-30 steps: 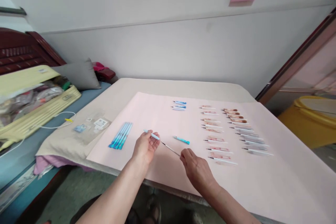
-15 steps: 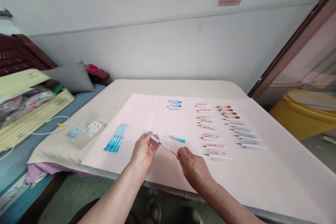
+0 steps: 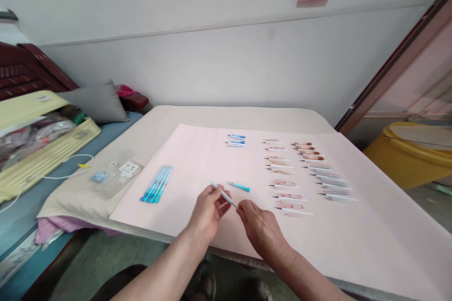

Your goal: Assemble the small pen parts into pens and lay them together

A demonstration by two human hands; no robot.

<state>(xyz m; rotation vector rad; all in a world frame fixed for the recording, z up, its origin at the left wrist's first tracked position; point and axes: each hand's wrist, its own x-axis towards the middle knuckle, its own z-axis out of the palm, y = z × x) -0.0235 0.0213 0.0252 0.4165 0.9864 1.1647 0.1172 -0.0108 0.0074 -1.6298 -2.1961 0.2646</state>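
Between the thumb and fingers of my left hand (image 3: 206,214) is a light blue pen barrel (image 3: 225,194), tilted with its far end up and to the left. My right hand (image 3: 259,225) is closed at the barrel's lower right end, pinching the tail of a pen refill, which is almost wholly hidden by the barrel and fingers. Just beyond both hands a turquoise pen part (image 3: 240,186) lies on the pink sheet (image 3: 197,150). Several blue pens (image 3: 157,184) lie side by side to the left.
Blue pen parts with refills (image 3: 235,141) lie at the back. Rightward are pink-patterned parts with refills (image 3: 284,183), then brown ones (image 3: 309,152) and clear ones (image 3: 334,188). A clear plastic bag (image 3: 118,176) rests at the left. A yellow bin (image 3: 406,155) stands beyond the right edge.
My left hand has moved right, bringing the barrel up to my right hand. The white refill that showed between the hands is now mostly inside the barrel.
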